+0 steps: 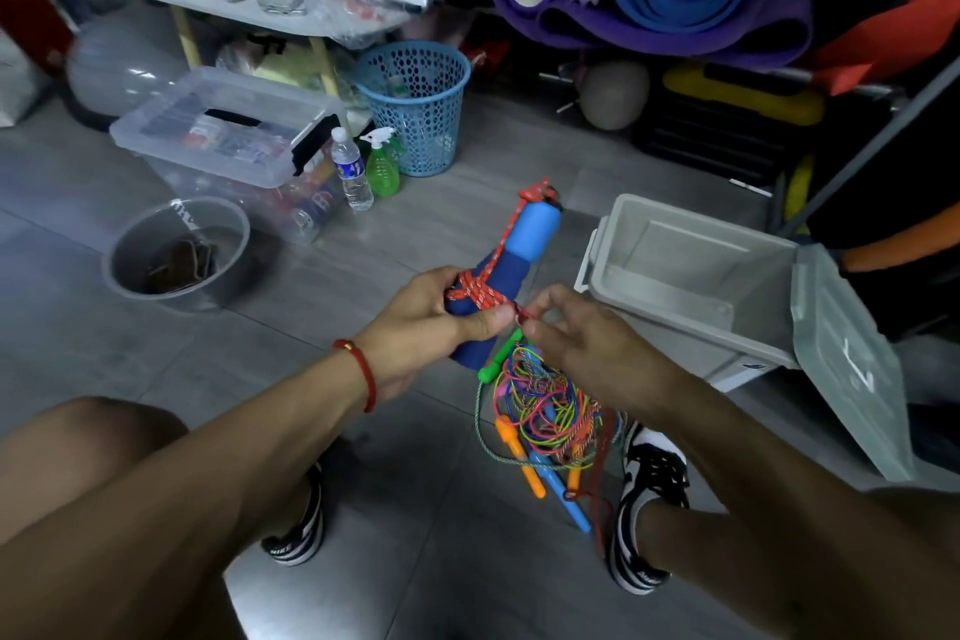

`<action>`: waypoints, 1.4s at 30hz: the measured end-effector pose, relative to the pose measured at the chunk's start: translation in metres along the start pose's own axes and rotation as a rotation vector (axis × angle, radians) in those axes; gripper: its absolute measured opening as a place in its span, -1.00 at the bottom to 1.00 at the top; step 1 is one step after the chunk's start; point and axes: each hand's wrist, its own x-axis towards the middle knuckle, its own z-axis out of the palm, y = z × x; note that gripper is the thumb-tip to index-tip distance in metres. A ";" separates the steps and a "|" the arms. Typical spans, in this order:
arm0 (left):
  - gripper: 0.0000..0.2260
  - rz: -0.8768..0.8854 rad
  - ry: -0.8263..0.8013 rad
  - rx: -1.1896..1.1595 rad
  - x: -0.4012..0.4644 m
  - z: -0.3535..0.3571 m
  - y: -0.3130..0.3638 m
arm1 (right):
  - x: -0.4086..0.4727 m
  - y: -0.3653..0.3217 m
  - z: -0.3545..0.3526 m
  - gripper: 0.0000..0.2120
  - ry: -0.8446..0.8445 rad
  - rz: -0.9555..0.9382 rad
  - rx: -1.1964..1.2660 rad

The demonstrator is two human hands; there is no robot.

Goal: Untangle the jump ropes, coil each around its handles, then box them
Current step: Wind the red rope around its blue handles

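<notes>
My left hand (431,322) grips a pair of blue foam jump-rope handles (519,265) held together, pointing up and away. A red speckled rope (475,291) is wound round them near my fingers and knotted at their top end. My right hand (576,333) pinches the red rope's loose part right beside the handles. Below my hands, a tangle of thin coloured ropes (550,405) with green, orange and blue plastic handles lies on the floor between my shoes. An open grey box (691,276) with its lid hanging back stands to the right.
On the grey tiled floor stand a grey bowl (176,255) at the left, a clear lidded bin (228,130), a water bottle (350,172), a green spray bottle (382,166) and a blue mesh basket (415,104). Rolled mats and balls fill the back.
</notes>
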 end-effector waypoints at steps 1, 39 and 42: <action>-0.74 -0.025 0.020 -0.018 0.002 -0.001 0.000 | 0.000 0.000 0.001 -0.91 0.023 -0.042 -0.092; -0.35 0.335 -0.108 1.150 -0.010 0.007 -0.008 | -0.003 -0.015 -0.017 -0.70 0.173 -0.295 -0.564; -0.38 0.375 -0.110 1.138 -0.010 0.004 -0.009 | 0.000 -0.013 -0.033 -0.68 0.112 -0.286 -0.476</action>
